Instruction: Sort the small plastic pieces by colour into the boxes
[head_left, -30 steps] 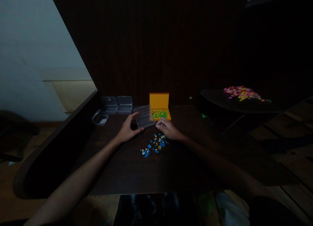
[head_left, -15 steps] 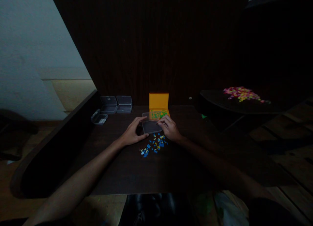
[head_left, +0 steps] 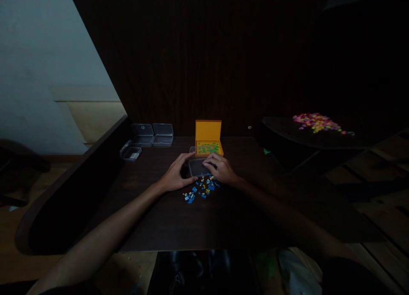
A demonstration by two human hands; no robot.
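Note:
A clear plastic box (head_left: 197,169) lies in the middle of the dark desk, its open lid partly showing behind. My left hand (head_left: 177,174) grips it from the left, fingers at the far edge and thumb at the near one. Over the box's right part, my right hand (head_left: 222,170) has its fingers curled together; whatever is between the fingertips is too small to make out. Small blue, yellow and whitish building bricks (head_left: 204,188) are scattered just in front of the box. Directly behind stands an open yellow box (head_left: 208,131) with green pieces (head_left: 207,148) inside.
Two open clear cases (head_left: 142,139) (head_left: 163,140) stand at the back left, with a smaller open case (head_left: 130,153) nearer me. A raised side panel (head_left: 76,180) bounds the desk on the left. Colourful small pieces (head_left: 319,122) are heaped on a shelf at right.
My right hand's fingers have shifted slightly left over the clear box and curled in more. The clear box sits a little further right, my left hand still around it.

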